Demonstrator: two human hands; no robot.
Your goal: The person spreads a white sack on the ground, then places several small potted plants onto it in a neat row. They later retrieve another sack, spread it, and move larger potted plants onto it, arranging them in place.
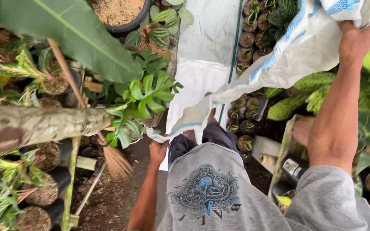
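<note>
White woven sack (pixel 305 47) with blue stripes, stretched slantwise above the path between both hands, likely to spread it flat. Right hand (pixel 358 38) clenched on its upper edge, raised high. Left hand (pixel 158 150) grips the low corner. Rows of small potted plants (pixel 247 40) beneath; broom (pixel 115 160) leaning by the trunk (pixel 39 124).

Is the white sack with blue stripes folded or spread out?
Spread out: the white sack stretches between the raised right hand and lower left hand.

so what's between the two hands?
Head view: a white woven sack with blue stripes spans from the left hand up to the right hand; both grip its edges.
</note>
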